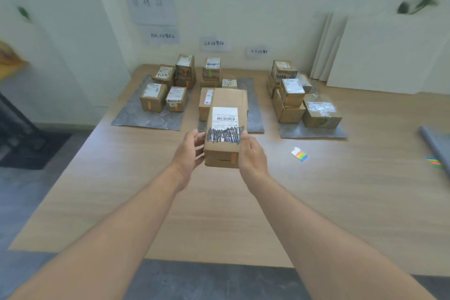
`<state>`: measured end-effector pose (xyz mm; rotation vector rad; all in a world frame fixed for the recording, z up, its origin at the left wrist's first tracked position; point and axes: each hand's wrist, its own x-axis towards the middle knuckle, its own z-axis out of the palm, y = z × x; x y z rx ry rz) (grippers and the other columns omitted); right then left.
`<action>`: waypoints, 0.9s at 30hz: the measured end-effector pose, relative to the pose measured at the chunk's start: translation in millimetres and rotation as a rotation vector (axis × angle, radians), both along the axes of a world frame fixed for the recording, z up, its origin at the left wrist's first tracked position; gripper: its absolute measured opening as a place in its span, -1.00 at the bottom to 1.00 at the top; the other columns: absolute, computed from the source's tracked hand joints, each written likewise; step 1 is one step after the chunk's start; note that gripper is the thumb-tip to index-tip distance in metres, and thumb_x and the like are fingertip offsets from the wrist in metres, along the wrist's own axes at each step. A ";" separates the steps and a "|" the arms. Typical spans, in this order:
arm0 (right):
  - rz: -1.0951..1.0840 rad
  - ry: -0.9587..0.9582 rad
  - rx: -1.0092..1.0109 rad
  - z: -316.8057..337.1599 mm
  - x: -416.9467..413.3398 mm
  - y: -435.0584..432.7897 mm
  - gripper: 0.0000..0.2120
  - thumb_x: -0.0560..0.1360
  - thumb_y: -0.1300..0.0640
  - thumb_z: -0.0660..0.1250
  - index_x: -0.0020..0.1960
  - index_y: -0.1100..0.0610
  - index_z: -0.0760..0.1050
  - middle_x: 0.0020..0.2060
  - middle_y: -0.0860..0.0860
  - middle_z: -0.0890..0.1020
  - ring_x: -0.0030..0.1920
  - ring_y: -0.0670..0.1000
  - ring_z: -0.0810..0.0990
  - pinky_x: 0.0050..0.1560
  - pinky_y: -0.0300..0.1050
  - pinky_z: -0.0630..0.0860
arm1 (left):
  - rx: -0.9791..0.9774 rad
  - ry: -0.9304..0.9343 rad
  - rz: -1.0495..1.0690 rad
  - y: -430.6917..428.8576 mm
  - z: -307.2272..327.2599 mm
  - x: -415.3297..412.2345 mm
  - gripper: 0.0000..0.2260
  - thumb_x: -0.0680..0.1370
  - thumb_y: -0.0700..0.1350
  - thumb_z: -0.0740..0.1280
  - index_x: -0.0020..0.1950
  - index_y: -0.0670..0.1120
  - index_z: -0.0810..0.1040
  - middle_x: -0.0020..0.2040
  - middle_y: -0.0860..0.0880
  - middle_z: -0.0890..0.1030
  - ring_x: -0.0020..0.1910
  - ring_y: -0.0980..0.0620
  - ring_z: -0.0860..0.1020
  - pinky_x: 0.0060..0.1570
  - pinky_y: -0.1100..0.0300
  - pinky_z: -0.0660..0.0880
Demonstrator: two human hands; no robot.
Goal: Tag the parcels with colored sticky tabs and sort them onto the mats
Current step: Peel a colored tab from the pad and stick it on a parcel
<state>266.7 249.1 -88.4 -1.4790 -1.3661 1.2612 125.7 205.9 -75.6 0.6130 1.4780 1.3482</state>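
Note:
A long brown cardboard parcel point(225, 126) hangs above the table, with a white shipping label, black scribble and an orange tab on its near end. My left hand point(190, 151) grips its left side and my right hand point(252, 153) its right side. Behind it lie three grey mats: the left mat point(136, 117) holds several orange-tagged parcels, the middle mat point(254, 109) several parcels partly hidden by the held one, the right mat point(314, 133) a stack of parcels. A pad of colored sticky tabs point(300, 154) lies on the table right of my hands.
The wooden table point(219, 214) runs to a white wall with paper signs above each mat. A rolled grey mat point(435, 146) and more coloured tabs point(434, 162) sit at the right edge. White boards lean on the wall at back right.

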 end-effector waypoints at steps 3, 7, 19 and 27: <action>0.031 -0.001 0.045 46.2 6.8 1.2 -0.55 0.70 -0.19 0.01 0.22 0.03 0.56 0.02 -0.06 0.61 0.06 0.01 0.55 -0.02 -0.10 0.38 | 0.024 0.081 -0.007 -1.8 50.4 2.8 -0.57 0.69 0.12 -0.01 0.19 -0.01 0.59 0.10 0.03 0.64 0.06 0.03 0.58 0.24 0.06 0.47; 0.063 -0.005 0.116 92.9 18.4 2.3 -0.53 0.70 -0.20 0.00 0.21 0.06 0.57 0.08 0.01 0.64 0.11 0.06 0.57 0.08 -0.03 0.46 | 0.074 0.103 0.014 -8.8 97.4 16.2 -0.59 0.70 0.12 -0.02 0.15 -0.02 0.57 0.05 0.02 0.64 0.04 0.00 0.59 0.12 0.08 0.50; 0.174 -0.042 0.162 110.8 16.4 0.4 -0.51 0.68 -0.26 -0.02 0.29 -0.01 0.53 0.14 -0.03 0.62 0.12 0.01 0.54 0.12 0.00 0.46 | 0.105 0.054 0.075 -22.1 111.7 11.1 -0.56 0.69 0.13 0.03 0.29 -0.08 0.56 0.08 0.01 0.65 0.05 0.02 0.60 0.16 0.09 0.51; 0.206 0.002 0.146 105.2 -79.3 10.0 -0.56 0.68 -0.24 0.01 0.22 -0.02 0.54 0.13 -0.04 0.62 0.13 0.01 0.54 0.18 0.01 0.46 | 0.115 0.045 0.116 -16.7 106.0 -80.8 -0.62 0.69 0.09 0.04 0.14 -0.01 0.62 0.01 0.02 0.66 0.00 0.01 0.58 0.08 0.12 0.50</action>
